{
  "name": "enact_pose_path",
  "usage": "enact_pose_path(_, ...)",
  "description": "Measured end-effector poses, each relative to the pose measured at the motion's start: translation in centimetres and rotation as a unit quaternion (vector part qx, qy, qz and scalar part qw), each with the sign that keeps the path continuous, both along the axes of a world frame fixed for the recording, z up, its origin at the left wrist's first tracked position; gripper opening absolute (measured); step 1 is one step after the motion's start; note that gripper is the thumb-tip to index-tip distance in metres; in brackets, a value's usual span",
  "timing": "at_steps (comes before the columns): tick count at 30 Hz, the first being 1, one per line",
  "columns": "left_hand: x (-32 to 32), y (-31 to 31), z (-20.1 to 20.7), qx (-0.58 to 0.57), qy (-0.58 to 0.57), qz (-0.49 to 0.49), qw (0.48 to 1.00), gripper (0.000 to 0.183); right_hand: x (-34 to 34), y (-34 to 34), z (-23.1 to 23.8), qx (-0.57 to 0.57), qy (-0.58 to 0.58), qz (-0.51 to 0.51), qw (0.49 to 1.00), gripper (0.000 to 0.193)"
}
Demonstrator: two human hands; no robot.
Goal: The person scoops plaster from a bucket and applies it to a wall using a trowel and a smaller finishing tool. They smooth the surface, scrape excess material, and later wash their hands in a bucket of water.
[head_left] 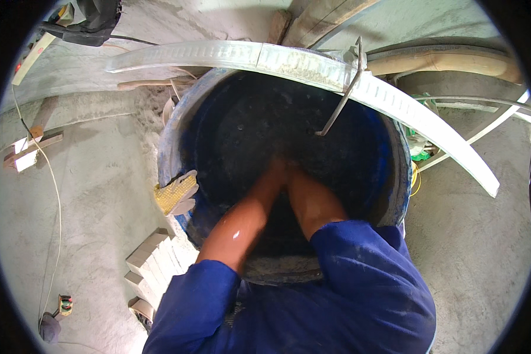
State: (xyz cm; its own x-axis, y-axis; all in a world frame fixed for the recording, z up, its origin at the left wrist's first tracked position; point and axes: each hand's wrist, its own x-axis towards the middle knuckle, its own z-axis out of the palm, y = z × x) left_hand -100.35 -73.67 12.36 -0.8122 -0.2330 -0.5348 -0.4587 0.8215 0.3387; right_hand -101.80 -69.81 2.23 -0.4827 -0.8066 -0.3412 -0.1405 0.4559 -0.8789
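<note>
Both my forearms reach down into a large blue barrel [166, 141] holding dark, murky water [248, 112]. My left hand [277, 165] and my right hand [292, 166] come close together at the water, near the middle of the barrel. The dark water hides their fingers, so whether they hold anything is not visible. A yellow and grey work glove [177, 193] hangs over the barrel's left rim, beside my left forearm. Across the far rim lies a long, pale slotted metal strip [301, 62]. A bent metal rod [343, 100] hooks over this strip and hangs down inside the barrel.
Pale blocks [156, 256] are stacked on the floor to the lower left. A cable [59, 200] runs along the left. Wooden poles [448, 62] lie behind the barrel. Green and white bags [419, 147] sit against its right side. A power strip [34, 58] is at the upper left.
</note>
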Motion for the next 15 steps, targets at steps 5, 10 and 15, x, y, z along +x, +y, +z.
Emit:
enact_pose_path(5, -0.5, -4.2, -0.6, -0.019, -0.036, 0.021, 0.999, 0.036, -1.1, -3.7, 1.1, -0.044, 0.007, 0.003, 0.999, 0.041)
enact_pose_path(10, 1.4, -6.5, -1.0, -0.025, -0.06, 0.03, 0.997, 0.036, 0.8, -5.4, 4.5, -0.09, -0.013, 0.008, 0.996, 0.041)
enact_pose_path(15, 2.5, -7.1, -1.6, -0.025, -0.078, 0.018, 0.997, 0.036, 2.8, -4.1, 15.9, -0.018, -0.022, -0.009, 1.0, 0.046)
